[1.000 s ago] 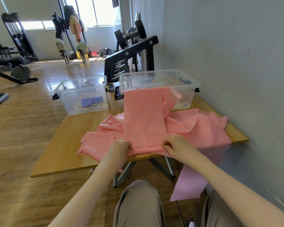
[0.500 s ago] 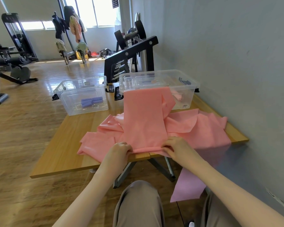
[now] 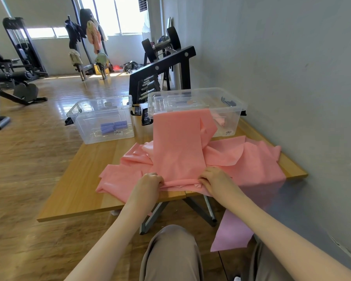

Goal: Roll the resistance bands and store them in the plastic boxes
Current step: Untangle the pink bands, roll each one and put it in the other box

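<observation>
Nearest the person, the left hand and the right hand both grasp the near end of a pink resistance band, fingers curled over a thin bunched fold right at the front edge of the bench. The roll looks barely begun. The band is a thin, matte, limp sheet; it runs away from the hands in one smooth strip and climbs the front wall of the right plastic box. Under it, more pink sheet lies rumpled, and a paler piece hangs off the right of the bench toward the floor.

The likely trouble: the fold could catch the loose sheet beneath and wind both together, or the roll could run crooked if one hand leads, since the material is slack.

Farther back, the left plastic box, clear and hard-walled, holds small blue rolls. The right box holds what seems a pink roll.
</observation>
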